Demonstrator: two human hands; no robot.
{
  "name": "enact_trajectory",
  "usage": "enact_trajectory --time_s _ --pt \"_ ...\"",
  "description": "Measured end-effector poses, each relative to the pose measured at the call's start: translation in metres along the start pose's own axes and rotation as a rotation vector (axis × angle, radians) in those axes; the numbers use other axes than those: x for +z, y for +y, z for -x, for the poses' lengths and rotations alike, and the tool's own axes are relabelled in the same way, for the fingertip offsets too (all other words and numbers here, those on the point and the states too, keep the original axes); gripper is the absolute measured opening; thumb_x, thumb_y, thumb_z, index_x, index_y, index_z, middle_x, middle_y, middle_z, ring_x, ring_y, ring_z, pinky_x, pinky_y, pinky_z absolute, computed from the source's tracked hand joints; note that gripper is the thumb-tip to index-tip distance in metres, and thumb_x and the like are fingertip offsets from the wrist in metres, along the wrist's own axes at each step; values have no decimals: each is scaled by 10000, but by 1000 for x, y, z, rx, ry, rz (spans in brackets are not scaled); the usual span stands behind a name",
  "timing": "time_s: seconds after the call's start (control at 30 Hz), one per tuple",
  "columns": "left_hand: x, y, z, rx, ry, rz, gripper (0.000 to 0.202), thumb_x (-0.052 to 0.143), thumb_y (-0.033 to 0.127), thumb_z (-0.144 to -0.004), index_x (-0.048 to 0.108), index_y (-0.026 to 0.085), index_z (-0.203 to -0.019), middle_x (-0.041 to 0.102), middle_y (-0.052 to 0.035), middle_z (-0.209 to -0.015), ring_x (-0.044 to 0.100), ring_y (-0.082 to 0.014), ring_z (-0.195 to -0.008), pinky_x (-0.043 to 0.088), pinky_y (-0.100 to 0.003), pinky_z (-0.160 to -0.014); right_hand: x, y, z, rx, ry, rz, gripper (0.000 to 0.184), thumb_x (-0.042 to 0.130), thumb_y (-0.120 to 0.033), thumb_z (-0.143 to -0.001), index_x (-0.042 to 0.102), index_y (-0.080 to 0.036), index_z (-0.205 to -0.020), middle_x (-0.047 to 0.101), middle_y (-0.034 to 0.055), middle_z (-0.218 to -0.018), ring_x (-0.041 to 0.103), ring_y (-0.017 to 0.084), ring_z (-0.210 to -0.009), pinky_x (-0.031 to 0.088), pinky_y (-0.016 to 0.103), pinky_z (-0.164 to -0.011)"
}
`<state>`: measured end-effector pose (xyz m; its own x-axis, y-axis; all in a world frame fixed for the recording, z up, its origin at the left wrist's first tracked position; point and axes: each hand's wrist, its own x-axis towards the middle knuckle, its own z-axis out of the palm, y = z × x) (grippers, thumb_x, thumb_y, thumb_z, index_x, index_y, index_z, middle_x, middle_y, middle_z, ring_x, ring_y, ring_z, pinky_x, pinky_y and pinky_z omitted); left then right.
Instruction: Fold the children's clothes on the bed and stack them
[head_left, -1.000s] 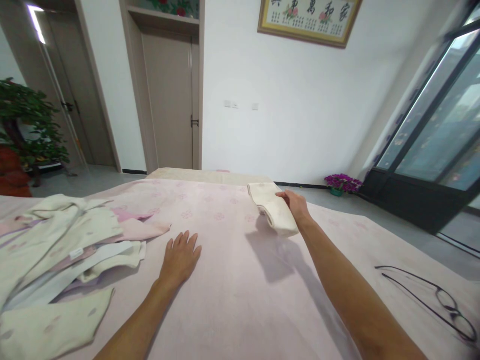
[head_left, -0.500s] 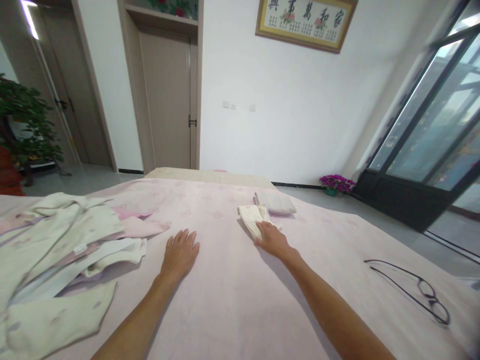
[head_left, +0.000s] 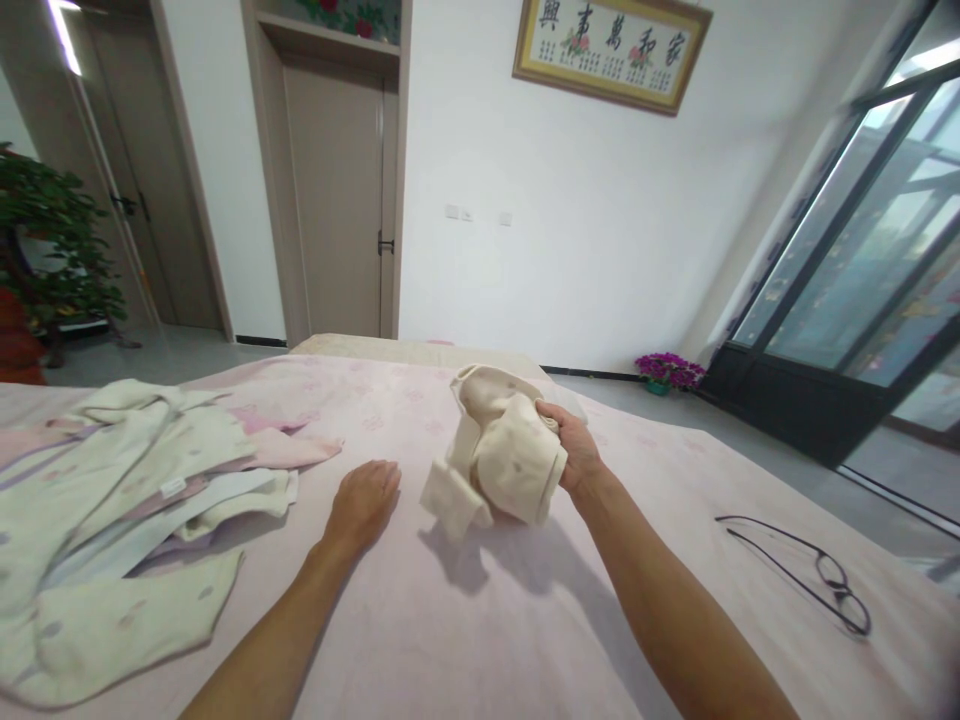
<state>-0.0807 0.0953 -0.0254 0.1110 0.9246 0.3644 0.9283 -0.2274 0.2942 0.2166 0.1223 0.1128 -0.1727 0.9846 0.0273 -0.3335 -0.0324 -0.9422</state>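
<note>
My right hand [head_left: 573, 446] grips a small cream garment [head_left: 517, 450] with faint spots by its right side, thumb on top. It is lifted off the sheet, loosely bunched, with one end dangling to the left and a shadow below. My left hand [head_left: 365, 503] rests on the pink sheet [head_left: 420, 620] with its fingers curled in and nothing seen in them. To its left lies a heap of clothes [head_left: 127, 480], mostly cream with spots, with pink and white pieces among them. A folded pale cloth [head_left: 571, 405] shows only in part behind the raised garment.
A pair of eyeglasses [head_left: 832, 580] lies with its temples unfolded on the right of the sheet. Beyond the bed are a white wall, a door [head_left: 337, 200], and a pot of purple flowers [head_left: 667, 370] on the floor. A leafy plant [head_left: 60, 240] stands far left.
My right hand has picked the cream garment up from the sheet, and it has come partly unfolded. The fingers of my left hand, spread before, are now curled in.
</note>
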Motion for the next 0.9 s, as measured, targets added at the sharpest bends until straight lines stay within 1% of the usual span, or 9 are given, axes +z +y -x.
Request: enact_trajectory --time_s 0.07,0.17,0.27,0.43,0.57,0.67,0.77,0.83,0.9 --pt "-7 -1 4 24 -7 242 409 305 264 -967 653 190 -1169 687 -97 -1203 608 -209 -1159 432 -353 -1044 4 11 3 44 49 49 161 619 -342 -728 606 -191 -783 658 35 -642 621 187 -608 515 288 -591" --pt "-14 -5 8 -62 -3 654 496 217 370 -993 652 188 -1150 722 -93 -1050 667 -195 -1021 522 -322 -891 0 41 5 80 109 123 121 639 -289 -679 566 -200 -715 620 -7 -599 561 146 -533 482 255 -532" --pt "-17 -6 10 -107 -60 874 567 219 487 -979 651 159 -1143 717 -122 -1021 686 -202 -923 536 -298 -743 -6 69 3 110 160 172 107 616 -262 -659 529 -203 -641 548 -51 -522 486 111 -458 423 217 -459" --pt "-23 16 13 -63 -223 646 481 422 564 -886 678 203 -1074 725 -59 -939 660 -174 -731 494 -291 -708 4 70 3 203 95 107 150 591 -342 -739 586 -203 -681 596 0 -531 595 165 -546 486 250 -518" --pt "-26 55 19 51 -269 395 375 567 480 -790 689 241 -1051 718 -50 -997 653 -212 -850 463 -298 -756 29 45 6 218 -12 -1 207 607 -388 -777 641 -187 -812 651 38 -591 668 222 -663 537 305 -586" --pt "-36 74 19 33 -255 385 248 513 348 -788 697 230 -904 717 -57 -939 644 -225 -863 451 -300 -760 33 28 8 127 -22 -57 224 636 -376 -786 648 -176 -886 678 42 -641 677 224 -686 543 307 -593" --pt "-61 72 10 -72 -200 615 302 426 348 -819 688 207 -873 720 -48 -864 637 -223 -834 461 -291 -737 12 18 4 -15 36 -105 230 643 -326 -779 649 -183 -959 707 34 -723 672 198 -684 528 275 -567" --pt "-82 62 3 -100 -159 813 376 385 410 -845 680 184 -896 718 -41 -851 633 -230 -827 473 -293 -721 -14 21 -2 -103 158 -105 258 645 -251 -746 648 -196 -997 716 18 -767 654 159 -650 495 230 -522" --pt "-100 51 -2 -140 -138 833 413 374 467 -847 667 176 -840 706 -40 -799 626 -239 -784 470 -299 -684 -41 36 -6 -101 302 -21 313 637 -179 -702 653 -190 -1015 722 19 -813 624 114 -601 420 180 -445"
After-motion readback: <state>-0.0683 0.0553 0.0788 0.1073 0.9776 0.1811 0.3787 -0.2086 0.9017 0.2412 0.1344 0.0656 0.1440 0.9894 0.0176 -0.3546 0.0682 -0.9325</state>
